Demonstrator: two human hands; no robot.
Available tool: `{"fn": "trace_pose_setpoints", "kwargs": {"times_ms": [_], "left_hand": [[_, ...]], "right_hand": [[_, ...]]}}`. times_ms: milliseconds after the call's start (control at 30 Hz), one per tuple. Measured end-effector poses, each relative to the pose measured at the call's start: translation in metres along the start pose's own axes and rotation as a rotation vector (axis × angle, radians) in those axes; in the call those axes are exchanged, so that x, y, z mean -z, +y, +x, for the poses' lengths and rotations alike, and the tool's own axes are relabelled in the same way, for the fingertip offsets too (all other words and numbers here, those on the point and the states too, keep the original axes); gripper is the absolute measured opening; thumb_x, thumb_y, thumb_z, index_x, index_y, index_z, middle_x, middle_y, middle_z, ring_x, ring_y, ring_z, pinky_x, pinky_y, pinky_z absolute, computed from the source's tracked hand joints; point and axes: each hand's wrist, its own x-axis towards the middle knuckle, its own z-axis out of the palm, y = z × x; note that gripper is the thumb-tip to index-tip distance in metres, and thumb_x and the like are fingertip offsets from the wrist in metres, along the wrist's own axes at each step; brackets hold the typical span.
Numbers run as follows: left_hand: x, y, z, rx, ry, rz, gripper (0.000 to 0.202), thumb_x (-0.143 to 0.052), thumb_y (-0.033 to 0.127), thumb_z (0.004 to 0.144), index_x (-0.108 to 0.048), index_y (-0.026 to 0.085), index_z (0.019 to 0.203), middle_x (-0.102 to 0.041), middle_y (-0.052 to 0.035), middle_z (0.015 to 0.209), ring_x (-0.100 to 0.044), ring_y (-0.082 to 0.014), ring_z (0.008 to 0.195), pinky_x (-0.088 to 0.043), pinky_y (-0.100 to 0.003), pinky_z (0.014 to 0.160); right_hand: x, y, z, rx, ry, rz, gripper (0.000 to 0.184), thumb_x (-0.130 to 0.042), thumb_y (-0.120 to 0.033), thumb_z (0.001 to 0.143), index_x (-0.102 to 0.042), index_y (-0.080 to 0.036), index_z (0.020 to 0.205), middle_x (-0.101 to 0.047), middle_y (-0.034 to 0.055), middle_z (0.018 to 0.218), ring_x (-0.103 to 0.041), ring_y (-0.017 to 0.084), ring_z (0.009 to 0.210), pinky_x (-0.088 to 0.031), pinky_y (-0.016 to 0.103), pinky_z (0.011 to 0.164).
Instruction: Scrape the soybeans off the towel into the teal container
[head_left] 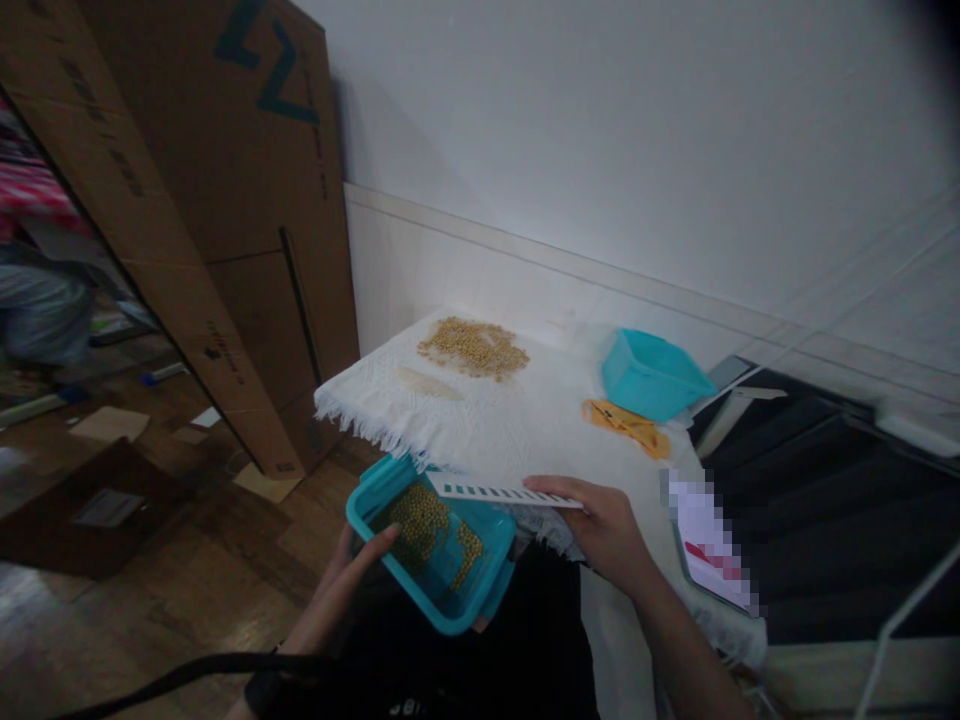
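My left hand (354,572) grips the near left side of a teal plastic basket (457,620), its thumb over the rim. Small yellowish beans (420,520) lie in the basket, which is tilted just below the table's fringed front edge. Closed around one end of a flat white slotted strip (487,490) is my right hand (600,520). The strip reaches leftward along the cloth's edge, with its far end above the basket. A spread pile of similar beans (476,347) rests on the white tablecloth (480,430) toward the wall.
A second teal basket (649,375) stands at the table's back right, with an orange cloth (628,427) before it. A phone (712,540) lies on the right. Tall cardboard boxes (247,220) rise at left, and cardboard pieces (112,425) litter the wooden floor.
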Motion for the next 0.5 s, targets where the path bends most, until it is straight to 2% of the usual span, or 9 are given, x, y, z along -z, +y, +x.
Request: {"fn": "trace_pose_setpoints", "kwargs": {"times_ms": [100, 167, 200, 267, 333, 367, 467, 500], "left_hand": [[0.002, -0.001, -0.003, -0.033, -0.043, 0.005, 0.082, -0.080, 0.043, 0.085, -0.042, 0.034, 0.156, -0.064, -0.0123, 0.151, -0.065, -0.0372, 0.132, -0.054, -0.055, 0.110], [0.007, -0.003, -0.003, -0.084, -0.058, 0.066, 0.075, -0.077, 0.046, 0.087, -0.047, 0.031, 0.153, -0.063, -0.0117, 0.153, -0.057, -0.0372, 0.141, -0.046, -0.055, 0.118], [0.011, -0.006, -0.003, -0.114, -0.066, 0.101, 0.071, -0.076, 0.048, 0.087, -0.051, 0.030, 0.151, -0.061, -0.0108, 0.154, -0.052, -0.0368, 0.146, -0.042, -0.054, 0.121], [0.020, -0.013, -0.001, -0.176, -0.064, 0.152, 0.061, -0.077, 0.050, 0.085, -0.063, 0.030, 0.140, -0.059, -0.0076, 0.157, -0.041, -0.0363, 0.153, -0.035, -0.053, 0.125], [0.033, -0.022, 0.002, -0.243, -0.094, 0.200, 0.055, -0.080, 0.051, 0.081, -0.070, 0.030, 0.131, -0.054, -0.0044, 0.162, -0.028, -0.0359, 0.159, -0.030, -0.052, 0.128], [0.039, -0.027, 0.004, -0.255, -0.070, 0.216, 0.052, -0.082, 0.052, 0.078, -0.073, 0.031, 0.125, -0.055, -0.0021, 0.161, -0.025, -0.0360, 0.160, -0.029, -0.052, 0.128], [0.055, -0.039, 0.008, -0.287, -0.122, 0.283, 0.052, -0.091, 0.050, 0.063, -0.079, 0.036, 0.111, -0.056, 0.0015, 0.160, -0.017, -0.0370, 0.162, -0.027, -0.049, 0.129], [0.058, -0.041, 0.008, -0.294, -0.102, 0.294, 0.052, -0.093, 0.050, 0.059, -0.080, 0.036, 0.107, -0.057, 0.0014, 0.159, -0.016, -0.0389, 0.162, -0.026, -0.051, 0.128]], "right_hand": [[0.011, 0.016, 0.017, -0.139, 0.169, -0.089, 0.022, -0.062, -0.032, 0.094, -0.083, -0.028, 0.099, -0.083, 0.0018, 0.096, -0.079, 0.023, 0.089, -0.063, 0.032, 0.082], [0.023, 0.036, 0.037, -0.229, 0.328, -0.167, 0.024, -0.067, -0.041, 0.089, -0.083, -0.024, 0.095, -0.082, 0.0049, 0.088, -0.077, 0.026, 0.082, -0.061, 0.035, 0.076], [0.030, 0.048, 0.049, -0.255, 0.361, -0.194, 0.027, -0.068, -0.044, 0.087, -0.082, -0.022, 0.093, -0.081, 0.0058, 0.083, -0.076, 0.027, 0.078, -0.060, 0.036, 0.072], [0.042, 0.071, 0.074, -0.282, 0.371, -0.221, 0.032, -0.068, -0.048, 0.083, -0.082, -0.019, 0.090, -0.079, 0.0062, 0.076, -0.072, 0.027, 0.072, -0.057, 0.037, 0.067], [0.050, 0.091, 0.099, -0.285, 0.355, -0.204, 0.035, -0.068, -0.050, 0.081, -0.080, -0.019, 0.088, -0.079, 0.0073, 0.080, -0.072, 0.027, 0.076, -0.056, 0.038, 0.070], [0.052, 0.100, 0.110, -0.294, 0.344, -0.187, 0.035, -0.069, -0.052, 0.079, -0.079, -0.018, 0.085, -0.079, 0.0077, 0.081, -0.072, 0.027, 0.076, -0.056, 0.038, 0.071], [0.053, 0.120, 0.135, -0.320, 0.276, -0.085, 0.039, -0.073, -0.055, 0.074, -0.077, -0.018, 0.083, -0.079, 0.0074, 0.082, -0.070, 0.025, 0.077, -0.056, 0.036, 0.071], [0.051, 0.125, 0.141, -0.325, 0.243, -0.044, 0.041, -0.074, -0.057, 0.072, -0.077, -0.018, 0.083, -0.079, 0.0071, 0.082, -0.070, 0.025, 0.078, -0.056, 0.036, 0.071]]}}
